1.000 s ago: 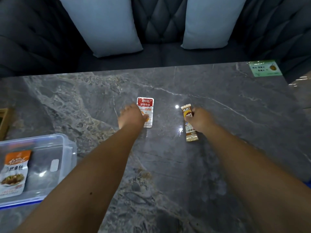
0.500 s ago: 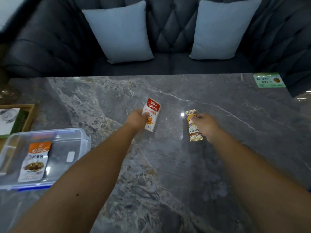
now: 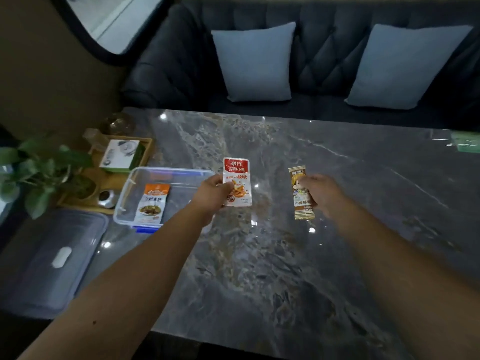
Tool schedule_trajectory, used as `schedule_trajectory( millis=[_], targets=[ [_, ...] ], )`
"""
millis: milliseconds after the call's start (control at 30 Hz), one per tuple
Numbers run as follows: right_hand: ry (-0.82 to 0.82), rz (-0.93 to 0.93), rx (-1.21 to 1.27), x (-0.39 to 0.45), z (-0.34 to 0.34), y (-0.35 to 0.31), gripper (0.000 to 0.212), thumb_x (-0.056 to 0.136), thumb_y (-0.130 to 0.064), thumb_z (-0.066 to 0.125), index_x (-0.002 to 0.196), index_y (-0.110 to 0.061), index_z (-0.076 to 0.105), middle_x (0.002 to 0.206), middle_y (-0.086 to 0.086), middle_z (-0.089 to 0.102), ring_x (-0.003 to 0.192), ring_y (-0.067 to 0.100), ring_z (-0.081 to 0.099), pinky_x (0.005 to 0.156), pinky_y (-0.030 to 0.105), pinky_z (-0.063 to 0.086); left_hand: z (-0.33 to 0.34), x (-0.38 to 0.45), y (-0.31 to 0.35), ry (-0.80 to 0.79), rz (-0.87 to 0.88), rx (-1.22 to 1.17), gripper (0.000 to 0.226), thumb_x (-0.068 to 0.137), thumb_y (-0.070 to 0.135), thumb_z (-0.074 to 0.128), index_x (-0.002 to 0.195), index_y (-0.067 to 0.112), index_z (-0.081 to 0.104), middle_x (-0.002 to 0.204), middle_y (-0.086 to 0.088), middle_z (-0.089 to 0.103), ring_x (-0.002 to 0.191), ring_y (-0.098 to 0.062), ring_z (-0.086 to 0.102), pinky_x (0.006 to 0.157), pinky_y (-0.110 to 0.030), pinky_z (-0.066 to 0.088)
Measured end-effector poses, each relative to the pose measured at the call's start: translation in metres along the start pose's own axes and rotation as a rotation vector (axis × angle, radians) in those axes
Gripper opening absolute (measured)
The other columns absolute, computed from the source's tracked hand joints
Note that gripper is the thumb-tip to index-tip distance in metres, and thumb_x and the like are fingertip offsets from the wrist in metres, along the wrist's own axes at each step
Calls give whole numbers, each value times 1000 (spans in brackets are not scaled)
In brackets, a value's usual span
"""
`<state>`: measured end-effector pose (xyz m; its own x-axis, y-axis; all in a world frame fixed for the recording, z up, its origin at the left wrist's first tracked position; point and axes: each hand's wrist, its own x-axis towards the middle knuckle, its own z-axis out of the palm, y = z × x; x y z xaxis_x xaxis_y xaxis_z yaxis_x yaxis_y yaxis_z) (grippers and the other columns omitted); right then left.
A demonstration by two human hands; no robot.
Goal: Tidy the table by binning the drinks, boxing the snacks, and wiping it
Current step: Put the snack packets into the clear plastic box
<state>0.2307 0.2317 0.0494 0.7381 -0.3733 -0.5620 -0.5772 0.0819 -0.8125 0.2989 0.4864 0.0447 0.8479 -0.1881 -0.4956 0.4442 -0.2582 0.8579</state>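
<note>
1. Three snack packets: a red-topped packet (image 3: 237,181), a brown stick packet (image 3: 302,193), an orange-topped packet (image 3: 152,203).
2. One clear box (image 3: 166,175).
3. One box lid (image 3: 49,261).
4. Two cushions: left cushion (image 3: 255,62), right cushion (image 3: 405,66).
5. Two hands: left hand (image 3: 211,194), right hand (image 3: 320,194).
6. One wooden tray (image 3: 114,178).
7. One plant (image 3: 39,172).

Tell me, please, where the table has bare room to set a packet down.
The marble table is bare between the forearms and toward its near edge, and right of the right hand up to the green card. It is crowded left: clear box, lid, wooden tray, plant.
</note>
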Motion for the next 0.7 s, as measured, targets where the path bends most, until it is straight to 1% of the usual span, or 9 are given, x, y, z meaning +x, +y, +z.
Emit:
schedule_trajectory(
  millis=[100, 133, 267, 333, 400, 500, 567, 633, 700],
  targets=[
    [-21, -7, -19, -13, 40, -5, 7, 86, -18, 62, 90, -14, 65, 79, 8, 71, 68, 22, 67, 69, 37, 56, -46, -8, -10, 17, -17, 14, 9, 93, 15, 58, 95, 17, 67, 88, -4, 74, 70, -12, 72, 50, -23, 53],
    [-31, -9, -24, -18, 54, -6, 6, 86, -19, 62, 89, -14, 65, 79, 8, 71, 68, 22, 68, 70, 38, 56, -61, -9, -13, 20, -27, 13, 9, 93, 16, 59, 96, 17, 67, 87, -3, 75, 69, -12, 72, 48, -22, 51],
    [-64, -19, -53, -33, 116, -14, 4, 87, -19, 62, 87, -16, 65, 77, 7, 71, 64, 20, 68, 59, 32, 55, -125, -7, -27, 30, -58, -3, 12, 93, 16, 59, 100, 14, 68, 94, -7, 75, 86, -24, 72, 74, -39, 58],
    [-72, -14, -48, -39, 145, -16, 4, 87, -19, 61, 85, -19, 64, 76, 5, 71, 61, 17, 68, 54, 29, 53, -149, -4, -33, 38, -62, -1, 10, 93, 14, 58, 95, 16, 68, 100, -11, 74, 90, -28, 71, 79, -43, 57],
    [-72, -13, -55, -41, 174, -18, 6, 89, -18, 59, 85, -17, 65, 77, 7, 71, 63, 19, 68, 57, 32, 56, -172, 2, -37, 35, -70, 13, 11, 94, 12, 57, 96, 16, 66, 104, -14, 72, 92, -30, 70, 80, -45, 57],
    [-68, -14, -85, -43, 201, -21, 10, 89, -17, 58, 92, -12, 66, 87, 13, 72, 74, 26, 68, 71, 40, 56, -189, 13, -40, 5, -80, 64, 18, 96, 12, 55, 110, 10, 65, 106, -13, 71, 92, -30, 70, 77, -44, 58],
    [-55, -18, -106, -44, 217, -23, 11, 90, -17, 58, 95, -13, 67, 87, 12, 72, 72, 24, 67, 66, 35, 56, -198, 22, -43, -20, -95, 105, 16, 95, 12, 55, 108, 11, 65, 105, -11, 71, 89, -27, 70, 72, -39, 58],
    [-55, -24, -131, -44, 228, -26, 11, 91, -17, 57, 96, -14, 66, 86, 9, 71, 70, 21, 67, 59, 31, 54, -201, 29, -44, -41, -114, 154, 9, 95, 13, 57, 97, 14, 65, 103, -9, 71, 82, -21, 70, 63, -32, 56],
    [-54, -19, -164, -42, 238, -27, 10, 92, -19, 56, 94, -15, 65, 87, 8, 71, 74, 20, 68, 60, 31, 54, -202, 37, -46, -65, -133, 215, 7, 94, 15, 58, 92, 18, 64, 101, -7, 71, 80, -17, 70, 63, -31, 56]
  ],
)
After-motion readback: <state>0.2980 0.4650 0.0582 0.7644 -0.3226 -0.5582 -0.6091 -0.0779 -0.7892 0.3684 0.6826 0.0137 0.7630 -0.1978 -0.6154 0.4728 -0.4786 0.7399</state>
